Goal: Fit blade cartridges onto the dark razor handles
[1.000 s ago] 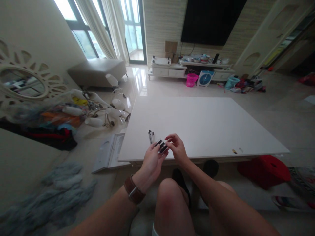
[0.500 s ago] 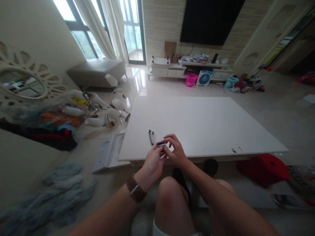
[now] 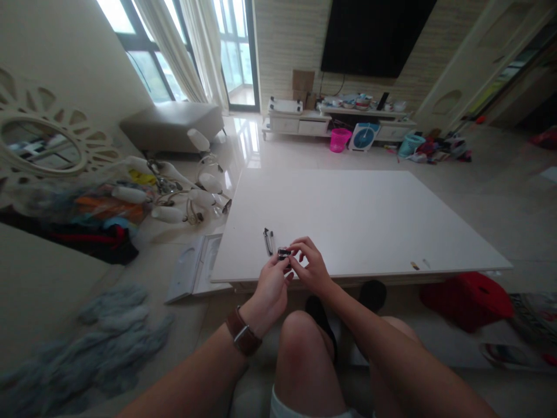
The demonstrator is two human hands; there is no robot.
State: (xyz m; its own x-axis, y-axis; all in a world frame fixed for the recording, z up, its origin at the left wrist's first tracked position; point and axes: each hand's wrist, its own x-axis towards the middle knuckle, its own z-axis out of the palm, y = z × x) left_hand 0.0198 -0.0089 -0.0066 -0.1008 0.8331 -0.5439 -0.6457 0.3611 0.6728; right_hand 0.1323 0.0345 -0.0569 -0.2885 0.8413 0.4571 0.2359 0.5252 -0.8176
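Note:
My left hand (image 3: 270,288), with a brown watch strap on its wrist, and my right hand (image 3: 310,267) meet over the near edge of the white table (image 3: 361,220). Together their fingers pinch a small black object (image 3: 284,252); most of it is hidden by the fingers, so I cannot make out what it is. A thin dark metal tool (image 3: 267,240) lies on the table just left of my hands. My bare knees are below the hands.
A red stool (image 3: 467,299) stands under the table's right corner. Two small bits (image 3: 418,265) lie near the table's right front edge. White lamp parts (image 3: 183,197) and a white tray (image 3: 194,273) lie on the floor at left. Grey fabric (image 3: 100,337) lies at lower left.
A second ago several small black pieces lay fanned in my open left hand. My fingers have since closed together over them and both hands sit a little nearer the table edge.

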